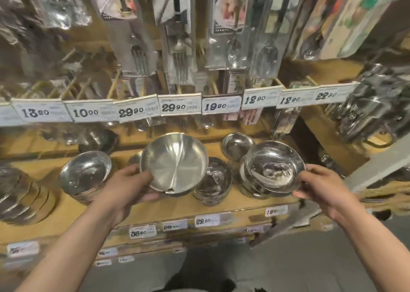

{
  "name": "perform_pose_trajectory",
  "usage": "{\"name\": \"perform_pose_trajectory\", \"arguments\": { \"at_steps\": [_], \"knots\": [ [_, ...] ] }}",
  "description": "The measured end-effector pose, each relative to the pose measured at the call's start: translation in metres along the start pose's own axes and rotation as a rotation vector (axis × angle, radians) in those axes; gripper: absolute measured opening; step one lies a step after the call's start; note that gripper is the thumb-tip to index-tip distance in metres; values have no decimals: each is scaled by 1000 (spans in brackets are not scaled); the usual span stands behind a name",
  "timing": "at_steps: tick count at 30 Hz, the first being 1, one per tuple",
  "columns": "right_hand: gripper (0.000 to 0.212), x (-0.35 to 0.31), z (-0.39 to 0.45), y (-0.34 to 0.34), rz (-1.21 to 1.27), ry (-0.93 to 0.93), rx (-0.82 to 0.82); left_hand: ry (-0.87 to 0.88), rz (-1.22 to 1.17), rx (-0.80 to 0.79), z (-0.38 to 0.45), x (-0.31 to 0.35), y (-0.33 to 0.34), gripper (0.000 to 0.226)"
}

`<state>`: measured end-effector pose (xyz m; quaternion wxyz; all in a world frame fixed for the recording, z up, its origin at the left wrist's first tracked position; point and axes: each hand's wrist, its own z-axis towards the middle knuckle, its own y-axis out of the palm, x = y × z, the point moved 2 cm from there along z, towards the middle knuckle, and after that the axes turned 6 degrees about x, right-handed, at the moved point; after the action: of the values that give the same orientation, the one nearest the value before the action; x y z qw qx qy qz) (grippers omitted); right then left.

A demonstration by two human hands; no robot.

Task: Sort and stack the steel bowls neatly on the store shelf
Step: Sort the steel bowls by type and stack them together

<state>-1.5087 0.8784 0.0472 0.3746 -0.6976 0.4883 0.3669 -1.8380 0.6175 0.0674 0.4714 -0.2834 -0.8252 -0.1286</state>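
A wide steel bowl [174,163] is held in the left hand [131,186], tilted so that its brushed inside faces the camera; the grip is pinched on the near-left rim, thumb over the edge, fingers underneath. A second bowl [275,166], shinier and deeper, is held in the right hand [322,188], the grip pinched on its right rim in the same way. Both bowls are carried above the wooden shelf [66,209], well apart from each other. Under and just left of the right-hand bowl a stack [246,181] of like bowls is seen on the shelf; whether the held bowl touches it cannot be told. Between the two held bowls a darker stack [214,181] is noted, partly hidden by the wide bowl. A small bowl [237,144] is set farther back, near the shelf's rear. At left a stack of shallow bowls [85,173] is standing, and at the far left edge a leaning row of plates [22,194] is blurred. Price tags [180,106] are strung along a rail above the shelf, reading 13.90, 10.00, 29.90, 29.90, 19.90, 12.90, 12.90. Packed forks [180,54] and spoons [265,54] are hung above the rail. More tags [205,220] are fixed on the shelf's front edge. Picture edges are smeared.
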Motion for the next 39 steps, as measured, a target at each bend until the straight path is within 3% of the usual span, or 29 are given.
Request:
{"name": "perform_pose_trajectory", "arguments": {
  "at_steps": [6, 11, 19, 27, 32, 37, 39],
  "knots": [
    [9, -26, 66, 8, -203, -107, -85, -14, -20, 83, 1, -22, 58, 14],
    [14, -33, 99, 20, -382, -179, -171, -37, -65, 156, 9, -36, 78, 23],
    [12, -14, 125, 30, -417, -107, -247, -41, -118, 212, 20, -51, 87, 26],
    [18, 7, 139, 30, -460, -125, -167, -34, -77, 225, 33, -49, 99, 28],
    [16, 10, 138, 28, -499, -168, -106, -83, -70, 191, 41, -49, 107, 51],
    [12, 11, 135, 27, -599, -206, -75, -95, -13, 150, 43, -47, 111, 41],
    [26, 5, 131, 27, -755, -268, -54, -106, 3, 147, 41, -47, 112, 40]
  ]
}}
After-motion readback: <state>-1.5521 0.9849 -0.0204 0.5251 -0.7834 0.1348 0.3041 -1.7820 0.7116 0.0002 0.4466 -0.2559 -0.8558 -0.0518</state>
